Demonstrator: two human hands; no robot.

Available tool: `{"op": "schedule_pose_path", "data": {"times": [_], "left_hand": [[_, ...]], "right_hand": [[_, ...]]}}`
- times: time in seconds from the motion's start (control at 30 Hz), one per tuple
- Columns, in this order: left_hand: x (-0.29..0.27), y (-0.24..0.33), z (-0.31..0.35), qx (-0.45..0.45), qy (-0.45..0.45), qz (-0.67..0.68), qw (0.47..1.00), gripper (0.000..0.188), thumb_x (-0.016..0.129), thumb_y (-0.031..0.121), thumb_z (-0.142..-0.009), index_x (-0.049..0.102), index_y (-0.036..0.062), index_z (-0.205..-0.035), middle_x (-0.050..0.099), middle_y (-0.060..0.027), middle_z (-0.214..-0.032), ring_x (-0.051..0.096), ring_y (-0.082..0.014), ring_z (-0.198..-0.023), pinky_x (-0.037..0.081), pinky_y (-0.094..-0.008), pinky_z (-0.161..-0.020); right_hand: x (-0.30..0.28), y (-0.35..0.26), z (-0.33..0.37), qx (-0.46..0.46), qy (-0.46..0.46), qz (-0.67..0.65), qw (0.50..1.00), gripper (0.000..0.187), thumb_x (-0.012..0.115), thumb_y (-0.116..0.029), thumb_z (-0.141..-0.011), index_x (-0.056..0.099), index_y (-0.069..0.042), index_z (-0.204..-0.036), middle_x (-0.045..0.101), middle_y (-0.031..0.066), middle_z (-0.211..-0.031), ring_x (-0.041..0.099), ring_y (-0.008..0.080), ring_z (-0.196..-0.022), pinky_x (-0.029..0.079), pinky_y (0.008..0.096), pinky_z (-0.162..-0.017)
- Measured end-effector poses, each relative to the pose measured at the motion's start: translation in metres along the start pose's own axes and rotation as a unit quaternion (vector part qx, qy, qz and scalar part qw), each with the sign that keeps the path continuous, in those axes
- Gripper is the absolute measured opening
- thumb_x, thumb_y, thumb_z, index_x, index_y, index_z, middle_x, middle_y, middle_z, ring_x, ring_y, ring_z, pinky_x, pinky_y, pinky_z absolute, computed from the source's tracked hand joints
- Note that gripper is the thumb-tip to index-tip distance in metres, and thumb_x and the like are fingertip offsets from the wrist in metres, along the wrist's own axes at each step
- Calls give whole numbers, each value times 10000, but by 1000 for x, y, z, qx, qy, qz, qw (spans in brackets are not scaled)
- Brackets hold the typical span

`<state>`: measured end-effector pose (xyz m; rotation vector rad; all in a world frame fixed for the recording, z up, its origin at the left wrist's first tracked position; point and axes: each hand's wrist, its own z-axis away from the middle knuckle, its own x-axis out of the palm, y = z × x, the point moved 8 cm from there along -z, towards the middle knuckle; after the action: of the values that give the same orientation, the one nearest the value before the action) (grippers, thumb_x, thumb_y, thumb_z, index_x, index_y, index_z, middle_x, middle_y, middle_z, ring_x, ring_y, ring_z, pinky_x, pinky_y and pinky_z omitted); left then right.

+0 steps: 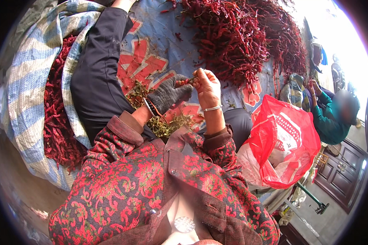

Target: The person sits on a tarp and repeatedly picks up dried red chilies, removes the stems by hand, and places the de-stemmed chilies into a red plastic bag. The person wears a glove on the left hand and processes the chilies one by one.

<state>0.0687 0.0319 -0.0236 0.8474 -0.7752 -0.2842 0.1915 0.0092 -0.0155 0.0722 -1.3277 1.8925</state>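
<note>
My left hand (pixel 170 94), in a dark grey knitted glove, is closed around a dried red chili (pixel 183 82), most of which the fingers hide. Bare and wearing a silver bangle, my right hand (pixel 208 87) pinches the chili's stem end between thumb and fingers. The two hands meet above my lap. Below and beside them lie dry greenish-yellow chili stems (pixel 171 125), scattered over a blue and red printed sheet (pixel 173 45).
A large heap of dried red chilies (pixel 233 41) lies ahead. At left, a blue-and-white striped woven sack (pixel 26 98) holds more chilies (pixel 57 122). A red plastic bag (pixel 274 151) stands at right. Beyond it sits another person (pixel 331 116) in green.
</note>
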Motion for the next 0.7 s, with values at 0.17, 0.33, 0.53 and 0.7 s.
{"op": "schedule_pose_path", "data": {"times": [0.17, 0.33, 0.53, 0.7], "left_hand": [[-3, 7, -3, 35, 34, -85, 995, 173, 644, 205, -875, 621, 71, -982, 588, 25, -672, 513, -39, -574, 395, -206, -495], [4, 24, 5, 81, -25, -120, 989, 149, 612, 204, -894, 625, 68, -956, 556, 34, -635, 479, -48, -524, 368, -215, -466], [19, 55, 27, 337, -106, -393, 849, 244, 596, 26, -803, 639, 54, -1042, 625, -75, -887, 607, -208, -714, 497, -301, -666], [50, 41, 54, 481, -203, -528, 669, 184, 637, 92, -755, 643, 118, -938, 620, -53, -909, 587, -230, -726, 504, -345, -681]], "right_hand": [[8, -2, 6, 4, -29, 23, 999, 59, 605, -82, -885, 610, -30, -911, 633, 40, -844, 560, 84, -681, 476, 225, -632], [22, -15, 21, -75, -109, 298, 945, 113, 618, -64, -863, 642, -8, -959, 614, 2, -862, 557, 78, -791, 456, 221, -731], [49, -40, 42, -273, -111, 450, 843, 27, 603, -26, -860, 602, -4, -876, 581, 4, -776, 531, 75, -727, 448, 230, -661], [-5, 23, 20, -9, -47, 191, 980, 101, 563, -129, -920, 580, -30, -906, 582, -6, -791, 507, 50, -663, 437, 212, -605]]}}
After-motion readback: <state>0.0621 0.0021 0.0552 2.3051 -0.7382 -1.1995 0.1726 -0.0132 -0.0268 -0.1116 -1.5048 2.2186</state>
